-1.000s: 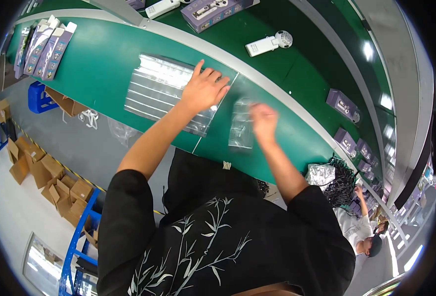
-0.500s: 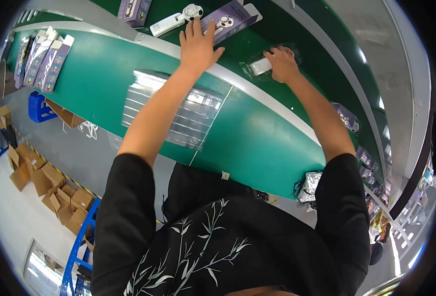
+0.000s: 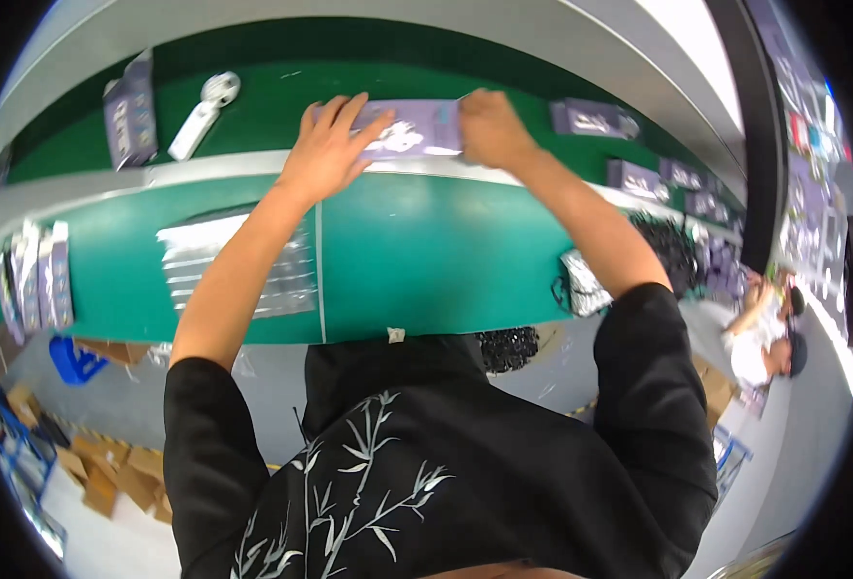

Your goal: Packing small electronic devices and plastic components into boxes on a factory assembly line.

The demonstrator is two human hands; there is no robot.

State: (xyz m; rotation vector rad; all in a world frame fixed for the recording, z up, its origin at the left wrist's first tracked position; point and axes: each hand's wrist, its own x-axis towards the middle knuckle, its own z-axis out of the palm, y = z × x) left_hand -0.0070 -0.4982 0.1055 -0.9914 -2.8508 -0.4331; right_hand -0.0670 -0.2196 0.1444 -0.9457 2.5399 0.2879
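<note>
A purple carton (image 3: 412,130) with a pale printed picture lies lengthwise on the dark green far surface, just beyond the metal rail. My left hand (image 3: 335,145) grips its left end, fingers over the far edge and thumb across the printed face. At the carton's right end my right hand (image 3: 492,130) is closed against the end, slightly blurred; its fingers hide that end. Whether anything is inside the carton I cannot tell. To the left, a white handheld fan (image 3: 204,118) with a round head rests beside an upright purple carton (image 3: 131,118).
Clear plastic sleeves (image 3: 243,265) lie on the nearer green table (image 3: 426,251). Several purple cartons stand at its left end (image 3: 40,280). More cartons (image 3: 590,118) sit to the right on the far surface. A silvery pouch (image 3: 586,285) lies near the table's right edge.
My view has turned to the right. My right hand has left the bagged white item, which no longer shows, and closed at the carton's end. My left hand now grips the carton's other end.
</note>
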